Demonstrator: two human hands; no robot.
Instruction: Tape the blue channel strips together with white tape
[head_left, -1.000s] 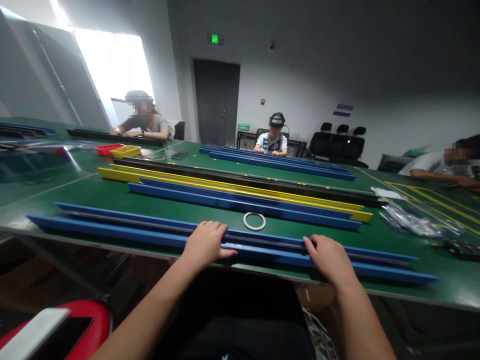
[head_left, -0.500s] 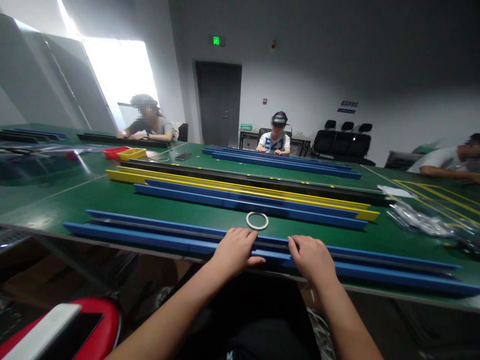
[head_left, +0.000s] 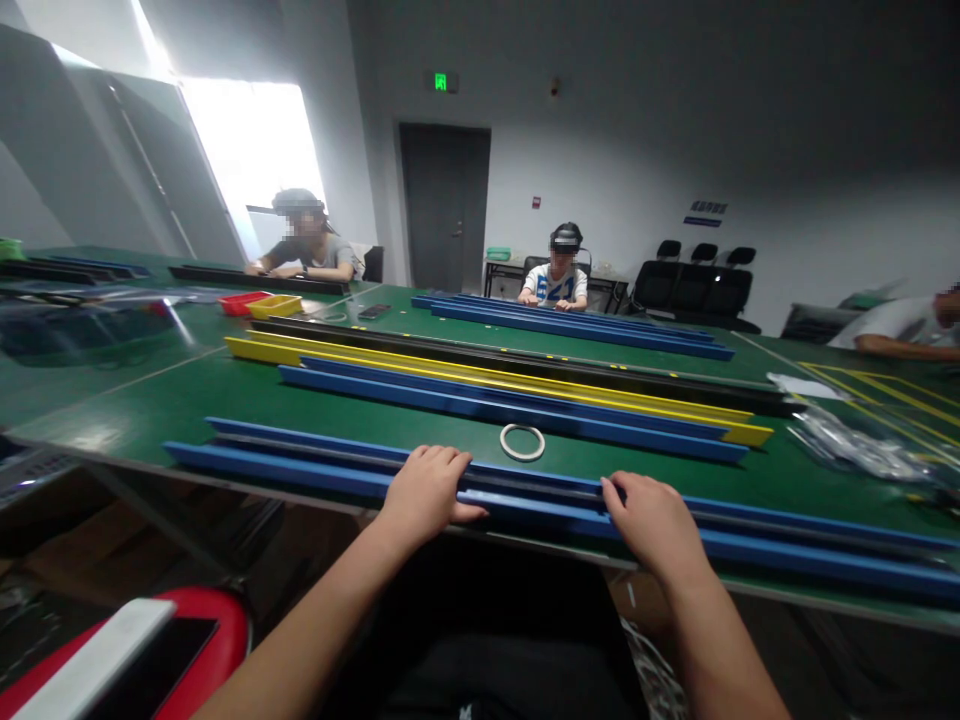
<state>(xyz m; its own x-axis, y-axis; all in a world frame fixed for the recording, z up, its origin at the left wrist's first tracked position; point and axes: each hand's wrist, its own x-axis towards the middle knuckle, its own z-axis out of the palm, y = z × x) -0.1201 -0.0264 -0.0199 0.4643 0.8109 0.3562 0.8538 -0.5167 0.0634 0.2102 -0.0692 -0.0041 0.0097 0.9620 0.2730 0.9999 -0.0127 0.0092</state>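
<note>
Holding a long blue rail (head_left: 536,511), the left hand (head_left: 426,490) and right hand (head_left: 655,515) are curling over it along the near edge of the green surface (head_left: 217,392), while a white ring (head_left: 523,457) is lying just beyond it

Grey door (head_left: 444,210), bright window (head_left: 247,138), black chairs (head_left: 691,288)

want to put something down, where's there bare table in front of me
Bare green tabletop runs between the near blue rail and the next blue rail: one stretch left of the white ring, another right of it, toward the plastic bags. Crowded: that next rail, the yellow rail and the black rail lie bunched beyond.
</note>
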